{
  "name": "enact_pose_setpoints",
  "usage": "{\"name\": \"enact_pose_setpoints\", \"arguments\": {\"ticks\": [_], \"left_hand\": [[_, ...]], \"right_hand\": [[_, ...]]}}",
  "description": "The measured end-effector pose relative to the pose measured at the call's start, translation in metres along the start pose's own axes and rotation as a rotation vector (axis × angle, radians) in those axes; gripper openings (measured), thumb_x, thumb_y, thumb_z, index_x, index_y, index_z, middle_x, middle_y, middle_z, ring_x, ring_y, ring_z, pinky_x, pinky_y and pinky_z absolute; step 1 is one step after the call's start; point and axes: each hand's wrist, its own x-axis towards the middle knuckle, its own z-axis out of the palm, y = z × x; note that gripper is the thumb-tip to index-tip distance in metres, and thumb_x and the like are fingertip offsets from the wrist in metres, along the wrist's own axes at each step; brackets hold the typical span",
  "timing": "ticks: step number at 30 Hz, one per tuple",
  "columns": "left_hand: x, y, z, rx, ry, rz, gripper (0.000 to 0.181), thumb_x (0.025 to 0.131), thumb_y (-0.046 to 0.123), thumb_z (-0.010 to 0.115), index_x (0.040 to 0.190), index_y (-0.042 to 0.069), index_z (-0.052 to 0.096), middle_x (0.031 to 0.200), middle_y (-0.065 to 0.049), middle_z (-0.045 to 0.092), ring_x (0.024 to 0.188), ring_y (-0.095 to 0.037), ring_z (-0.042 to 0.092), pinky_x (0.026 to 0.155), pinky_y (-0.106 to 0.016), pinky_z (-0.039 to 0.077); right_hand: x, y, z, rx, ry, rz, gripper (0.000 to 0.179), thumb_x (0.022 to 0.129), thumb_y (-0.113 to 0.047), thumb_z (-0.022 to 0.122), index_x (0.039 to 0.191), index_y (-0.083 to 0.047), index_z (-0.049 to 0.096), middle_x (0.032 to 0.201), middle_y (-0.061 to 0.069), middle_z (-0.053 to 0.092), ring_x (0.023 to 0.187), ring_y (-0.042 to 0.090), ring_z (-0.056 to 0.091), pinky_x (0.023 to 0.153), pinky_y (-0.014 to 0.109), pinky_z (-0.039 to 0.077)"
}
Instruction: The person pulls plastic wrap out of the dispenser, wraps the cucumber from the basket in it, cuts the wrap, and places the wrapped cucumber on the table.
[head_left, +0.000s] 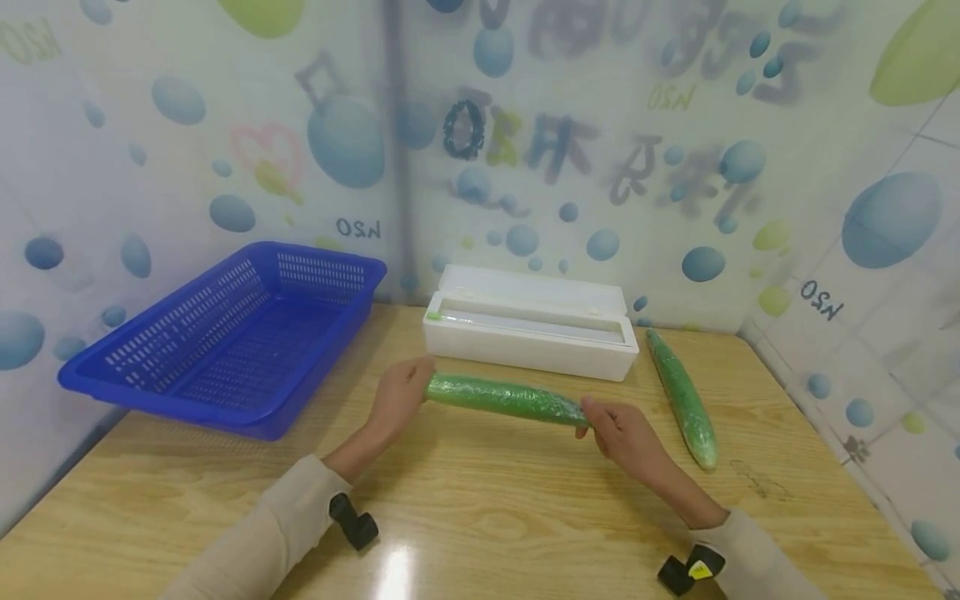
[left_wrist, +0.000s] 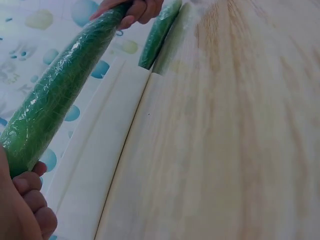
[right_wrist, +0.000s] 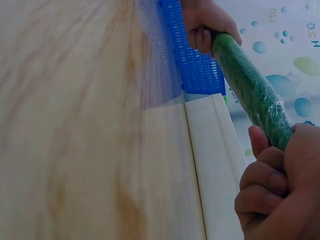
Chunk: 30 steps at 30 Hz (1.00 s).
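Between my two hands a long green cucumber [head_left: 506, 398] wrapped in shiny cling film is held above the table. My left hand [head_left: 400, 396] grips its left end, and my right hand [head_left: 624, 437] grips the right end, with the thumb on top. In the left wrist view the film on the cucumber [left_wrist: 60, 87] looks wrinkled and glossy. The right wrist view shows fingers curled round the cucumber's [right_wrist: 255, 90] near end. A second wrapped cucumber [head_left: 682, 398] lies on the table to the right of my right hand.
Behind the cucumber stands a white cling film box [head_left: 528, 354] with its lid raised and a film roll inside. A blue plastic basket [head_left: 270, 417] sits at the left on the wooden table [head_left: 480, 517]. Patterned sheeting [head_left: 570, 208] closes off the back and sides.
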Motion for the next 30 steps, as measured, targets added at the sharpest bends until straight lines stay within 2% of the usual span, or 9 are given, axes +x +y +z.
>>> {"name": "enact_pose_setpoints", "arguments": {"ticks": [4, 7, 11, 14, 17, 20, 23, 26, 30], "left_hand": [[0.0, 0.0, -0.001, 0.044, 0.013, 0.102, 0.042, 0.101, 0.029, 0.044, 0.062, 0.013, 0.045, 0.053, 0.003, 0.034, 0.051, -0.014, 0.031, 0.05, -0.032, 0.033], [0.002, 0.001, -0.001, 0.088, 0.031, 0.134, 0.042, 0.101, 0.025, 0.044, 0.061, 0.012, 0.046, 0.053, 0.003, 0.035, 0.051, -0.014, 0.032, 0.05, -0.032, 0.033], [0.006, 0.0, -0.004, 0.158, 0.031, 0.033, 0.044, 0.101, 0.023, 0.044, 0.058, 0.011, 0.045, 0.051, 0.001, 0.037, 0.048, -0.015, 0.032, 0.047, -0.031, 0.031], [0.007, -0.001, -0.005, 0.185, 0.013, -0.063, 0.046, 0.101, 0.025, 0.043, 0.057, 0.012, 0.045, 0.051, 0.001, 0.038, 0.047, -0.014, 0.032, 0.046, -0.03, 0.03], [0.006, 0.001, -0.005, 0.156, 0.009, -0.07, 0.046, 0.102, 0.028, 0.041, 0.059, 0.011, 0.049, 0.051, 0.001, 0.039, 0.047, -0.015, 0.033, 0.046, -0.03, 0.031], [0.003, 0.006, -0.004, 0.103, 0.032, 0.012, 0.044, 0.102, 0.027, 0.041, 0.066, 0.009, 0.057, 0.053, 0.0, 0.042, 0.049, -0.016, 0.036, 0.046, -0.031, 0.033], [0.002, 0.009, -0.005, 0.092, 0.06, 0.094, 0.041, 0.102, 0.024, 0.042, 0.069, 0.007, 0.061, 0.053, -0.001, 0.043, 0.049, -0.018, 0.038, 0.047, -0.032, 0.034], [0.004, 0.009, -0.005, 0.13, 0.07, 0.084, 0.044, 0.102, 0.023, 0.04, 0.067, 0.006, 0.06, 0.051, 0.0, 0.042, 0.048, -0.018, 0.038, 0.047, -0.031, 0.034], [0.007, 0.007, -0.006, 0.155, 0.058, -0.038, 0.048, 0.102, 0.029, 0.038, 0.068, 0.005, 0.061, 0.052, 0.0, 0.043, 0.049, -0.016, 0.038, 0.048, -0.03, 0.035]], "right_hand": [[0.0, 0.0, 0.0, 0.002, -0.004, 0.01, 0.046, 0.105, -0.026, 0.037, 0.082, -0.005, 0.071, 0.04, -0.007, 0.035, 0.036, 0.006, 0.025, 0.034, 0.028, 0.029], [-0.001, 0.001, -0.001, -0.043, 0.01, -0.04, 0.036, 0.104, -0.023, 0.04, 0.088, -0.007, 0.068, 0.046, -0.008, 0.035, 0.04, 0.005, 0.026, 0.041, 0.027, 0.033], [0.0, 0.002, 0.0, -0.115, 0.015, -0.146, 0.016, 0.102, -0.017, 0.046, 0.107, -0.009, 0.059, 0.061, -0.005, 0.041, 0.051, 0.004, 0.033, 0.05, 0.026, 0.036], [0.0, 0.0, 0.001, -0.138, 0.035, -0.203, 0.018, 0.101, -0.013, 0.048, 0.117, -0.009, 0.054, 0.067, -0.002, 0.045, 0.053, 0.003, 0.035, 0.048, 0.024, 0.037], [0.0, -0.001, 0.002, -0.13, 0.091, -0.216, 0.012, 0.102, -0.01, 0.045, 0.104, -0.007, 0.056, 0.062, -0.006, 0.041, 0.05, 0.002, 0.031, 0.045, 0.024, 0.035], [0.0, -0.001, 0.001, -0.109, 0.133, -0.187, 0.027, 0.104, -0.01, 0.039, 0.079, -0.01, 0.051, 0.054, -0.01, 0.034, 0.045, 0.002, 0.025, 0.042, 0.025, 0.031], [0.0, -0.001, 0.0, -0.064, 0.098, -0.148, 0.036, 0.105, -0.011, 0.035, 0.07, -0.011, 0.043, 0.051, -0.008, 0.033, 0.044, 0.004, 0.025, 0.043, 0.026, 0.03], [0.0, -0.001, -0.001, -0.06, 0.039, -0.131, 0.024, 0.104, -0.013, 0.039, 0.084, -0.009, 0.052, 0.057, -0.005, 0.037, 0.049, 0.006, 0.03, 0.047, 0.026, 0.034], [-0.001, 0.0, -0.001, -0.109, 0.01, -0.14, 0.015, 0.102, -0.014, 0.045, 0.112, -0.007, 0.055, 0.064, -0.006, 0.04, 0.055, 0.005, 0.034, 0.051, 0.026, 0.036]]}}
